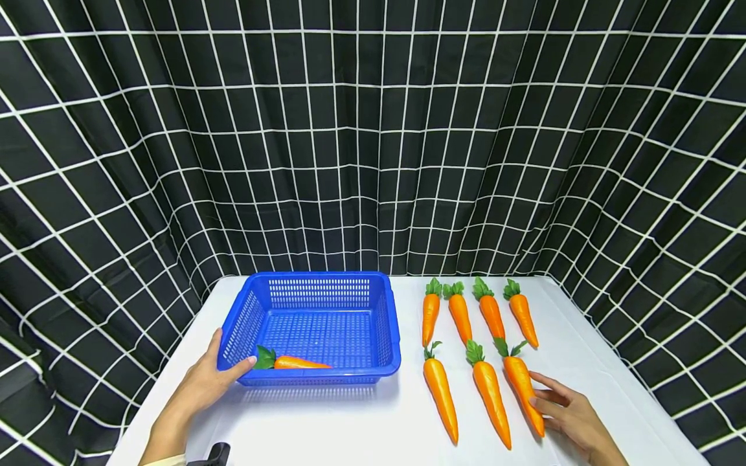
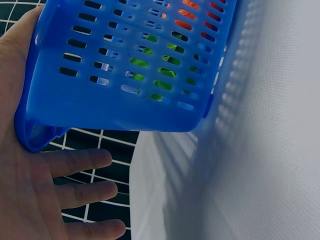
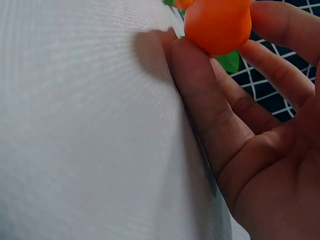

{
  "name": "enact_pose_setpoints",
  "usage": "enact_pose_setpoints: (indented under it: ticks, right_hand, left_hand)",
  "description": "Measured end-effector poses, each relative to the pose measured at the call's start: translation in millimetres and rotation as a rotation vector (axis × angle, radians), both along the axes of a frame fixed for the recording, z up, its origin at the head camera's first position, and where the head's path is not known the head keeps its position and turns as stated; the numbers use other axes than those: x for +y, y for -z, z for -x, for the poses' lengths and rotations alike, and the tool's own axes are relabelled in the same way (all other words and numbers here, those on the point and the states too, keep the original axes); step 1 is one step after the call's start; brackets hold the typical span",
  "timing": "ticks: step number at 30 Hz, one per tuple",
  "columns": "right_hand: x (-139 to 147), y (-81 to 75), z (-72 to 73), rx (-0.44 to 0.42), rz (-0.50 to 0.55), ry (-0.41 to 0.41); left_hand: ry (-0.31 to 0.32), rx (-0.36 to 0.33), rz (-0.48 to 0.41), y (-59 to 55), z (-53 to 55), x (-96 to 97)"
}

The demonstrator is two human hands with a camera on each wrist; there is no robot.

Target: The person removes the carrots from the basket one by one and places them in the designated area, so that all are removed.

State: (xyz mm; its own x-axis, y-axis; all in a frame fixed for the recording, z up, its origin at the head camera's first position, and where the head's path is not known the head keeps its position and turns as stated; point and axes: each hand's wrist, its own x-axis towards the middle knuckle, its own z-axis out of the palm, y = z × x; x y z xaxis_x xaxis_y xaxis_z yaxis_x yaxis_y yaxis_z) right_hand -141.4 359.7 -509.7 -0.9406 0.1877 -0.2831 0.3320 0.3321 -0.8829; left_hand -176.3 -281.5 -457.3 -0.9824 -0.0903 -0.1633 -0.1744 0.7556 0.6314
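My left hand (image 1: 201,382) holds the front left corner of a blue plastic basket (image 1: 317,373), its thumb over the rim. In the left wrist view, three fingers of that hand (image 2: 35,195) stretch out straight below the basket's rim. One carrot (image 1: 300,362) with green leaves lies inside along the front wall, partly hidden by the rim. On the right, my right hand (image 1: 568,414) pinches the lower part of a carrot (image 1: 520,382) between thumb and fingers. The right wrist view shows this carrot's rounded orange end (image 3: 218,25) between the thumb and fingers.
Two more carrots, one in the middle (image 1: 491,398) and one at the left (image 1: 441,395), lie in the front row. Several others, including a far right carrot (image 1: 522,317), form a back row. A black gridded curtain (image 1: 367,142) surrounds the white table (image 1: 326,427).
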Motion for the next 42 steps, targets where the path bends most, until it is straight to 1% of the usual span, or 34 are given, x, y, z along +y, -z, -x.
enact_pose_setpoints:
  ticks: [12, 23, 29, 36, 42]
  right_hand:
    - [-4.2, -2.0, -1.2, -0.006, -0.063, 0.002]
    - [-5.7, -3.6, -3.9, 0.003, -0.164, 0.01]
    - [-7.0, -3.5, -6.3, 0.015, -0.17, 0.018]
    - [-7.3, -4.0, -8.7, 0.021, -0.177, 0.02]
    - [-6.5, -4.5, -9.9, 0.017, -0.171, 0.021]
  left_hand:
    - [0.008, 0.01, 0.006, 0.5, -0.4, -0.3]
    - [0.01, 0.018, -0.001, 1.0, -1.1, -0.2]
    - [0.007, 0.003, -0.003, 0.4, -1.0, -0.1]
    - [0.003, 0.004, -0.005, -0.5, -1.5, 0.7]
    - [0.007, 0.0, 0.007, 1.4, -0.3, -0.6]
